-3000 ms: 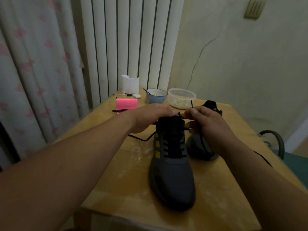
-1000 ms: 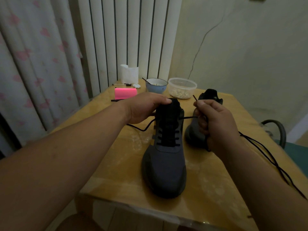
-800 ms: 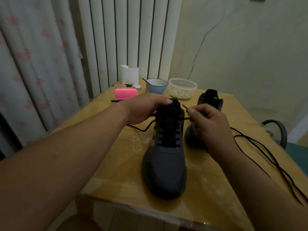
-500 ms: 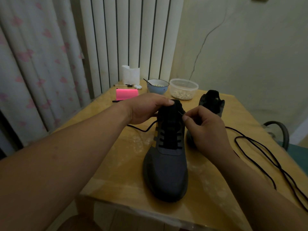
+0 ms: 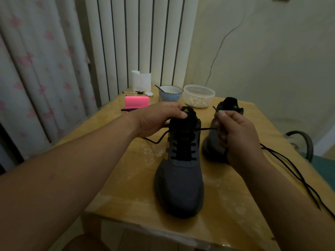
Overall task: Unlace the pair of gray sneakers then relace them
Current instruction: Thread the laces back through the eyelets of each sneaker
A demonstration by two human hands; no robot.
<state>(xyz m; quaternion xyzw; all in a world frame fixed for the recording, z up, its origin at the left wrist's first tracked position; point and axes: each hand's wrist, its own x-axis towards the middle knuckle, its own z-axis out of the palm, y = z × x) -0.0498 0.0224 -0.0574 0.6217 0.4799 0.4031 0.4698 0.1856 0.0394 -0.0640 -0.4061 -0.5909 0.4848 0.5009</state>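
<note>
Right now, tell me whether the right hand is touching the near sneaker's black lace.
Touching. The head view shows the right hand pinching the black lace, which runs taut from the near sneaker into its fingers.

The left hand (image 5: 157, 118) and right hand (image 5: 237, 136) are bare, forearms (image 5: 76, 171) unsleeved.

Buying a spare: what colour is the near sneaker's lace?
Black; the lace shows best in the head view.

Sneakers (image 5: 179, 185), bowl (image 5: 170, 96) on table (image 5: 126, 178) (wooden)
</note>
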